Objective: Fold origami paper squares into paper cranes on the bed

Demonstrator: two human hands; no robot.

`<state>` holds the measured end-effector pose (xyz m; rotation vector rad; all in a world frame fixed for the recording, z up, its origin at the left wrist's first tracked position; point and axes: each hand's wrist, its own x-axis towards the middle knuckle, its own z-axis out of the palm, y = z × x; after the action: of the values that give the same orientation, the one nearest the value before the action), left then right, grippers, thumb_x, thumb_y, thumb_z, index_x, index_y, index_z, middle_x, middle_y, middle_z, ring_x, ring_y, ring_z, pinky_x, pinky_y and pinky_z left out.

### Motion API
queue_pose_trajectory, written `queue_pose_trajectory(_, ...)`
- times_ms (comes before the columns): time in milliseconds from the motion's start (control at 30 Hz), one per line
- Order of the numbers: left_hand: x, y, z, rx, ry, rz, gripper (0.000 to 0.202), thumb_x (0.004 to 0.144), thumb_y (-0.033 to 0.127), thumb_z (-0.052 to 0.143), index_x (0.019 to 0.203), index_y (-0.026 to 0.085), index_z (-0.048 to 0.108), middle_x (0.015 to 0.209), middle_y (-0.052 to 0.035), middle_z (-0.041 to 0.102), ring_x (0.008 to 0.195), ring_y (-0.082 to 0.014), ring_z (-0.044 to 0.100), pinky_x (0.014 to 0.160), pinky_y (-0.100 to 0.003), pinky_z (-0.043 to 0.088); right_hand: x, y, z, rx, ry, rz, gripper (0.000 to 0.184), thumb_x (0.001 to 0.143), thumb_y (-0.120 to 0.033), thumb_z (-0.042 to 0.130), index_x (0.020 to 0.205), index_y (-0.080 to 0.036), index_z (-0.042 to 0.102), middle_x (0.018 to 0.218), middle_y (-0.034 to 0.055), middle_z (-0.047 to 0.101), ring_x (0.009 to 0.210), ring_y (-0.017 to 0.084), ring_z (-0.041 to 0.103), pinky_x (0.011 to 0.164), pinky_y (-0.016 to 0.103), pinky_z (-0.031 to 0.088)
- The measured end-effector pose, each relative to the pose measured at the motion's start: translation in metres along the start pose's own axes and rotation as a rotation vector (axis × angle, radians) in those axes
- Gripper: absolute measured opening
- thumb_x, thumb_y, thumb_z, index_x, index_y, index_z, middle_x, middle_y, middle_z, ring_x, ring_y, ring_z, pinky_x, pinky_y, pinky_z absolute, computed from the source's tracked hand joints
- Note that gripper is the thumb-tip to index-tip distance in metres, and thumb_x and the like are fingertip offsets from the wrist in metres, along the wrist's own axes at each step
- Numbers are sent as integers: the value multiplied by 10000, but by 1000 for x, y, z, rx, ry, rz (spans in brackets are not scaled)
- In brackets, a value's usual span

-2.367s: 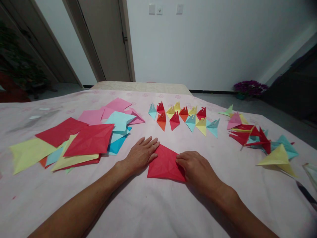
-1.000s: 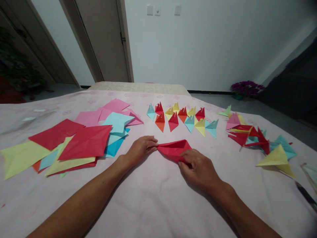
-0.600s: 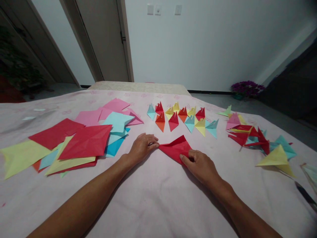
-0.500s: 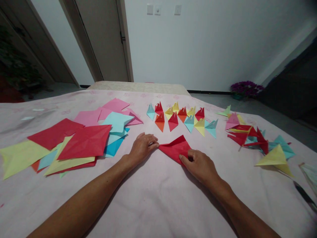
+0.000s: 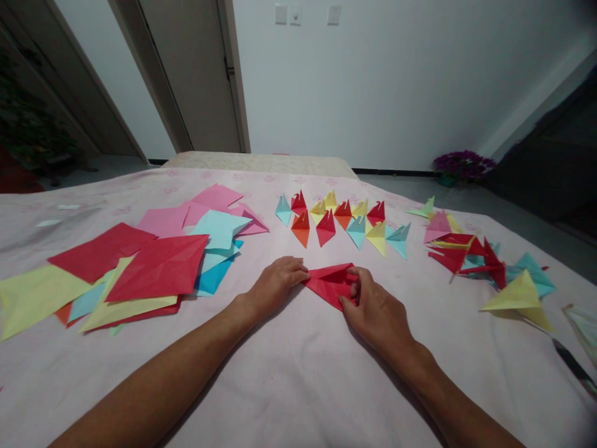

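- The red paper [image 5: 331, 283] lies partly folded on the pink cloth [image 5: 289, 386] covering the tabletop, between the two hands, below the row of small folded figures [image 5: 345, 219].
- The left hand [image 5: 277, 285] rests on the cloth with its fingers [image 5: 298, 274] drawn together, tips pressing the paper's left corner.
- The right hand [image 5: 375, 308] has thumb and forefinger pinched on the right flap, which stands slightly raised off the cloth.
- The sheet looks thin, very light and limp where unfolded; the layered creases probably give it some stiffness.
- It likely slides easily on the cloth, so one corner pinned down seems the sound way to keep it in place.
- Best hold, I judge: edges and corners, pinched lightly; a hard squeeze mid-panel would probably leave stray creases or tear it.
- Loose flat sheets [image 5: 158, 267] lie well apart on the left, and more folded pieces [image 5: 471, 255] on the right.
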<state>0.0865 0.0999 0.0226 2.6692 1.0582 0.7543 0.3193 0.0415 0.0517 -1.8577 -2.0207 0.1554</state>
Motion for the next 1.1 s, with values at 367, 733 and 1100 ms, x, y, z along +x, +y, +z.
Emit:
queue_pose_trajectory(367,1,9,-3,122,-67,50,270,968,200,491,1156,216,684,1194,-110,686,1141,-249,628,973,-424,519,-5,-8,-6,-344,124,-339,648,881,-157,559,1489,-261,362,1309,146,539,1139,314,497,892,441,446)
queue_pose_trajectory(733,-10,31,3,262,-143,40,401,988,322,445,1339,148,529,1385,-157,565,1309,-285,508,1116,-436,382,0,0,1,-408,-42,-454,424,892,-90,516,1300,-181,583,1099,96,665,1037,265,546,936,402,383)
queue_pose_trajectory(1100,-9,32,-1,147,-330,47,684,978,580,303,1538,197,214,1598,-131,243,1485,-279,185,1192,-463,161,4,-4,-1,-484,-132,-352,404,894,-120,516,1274,-232,592,1053,111,612,938,272,543,745,369,387)
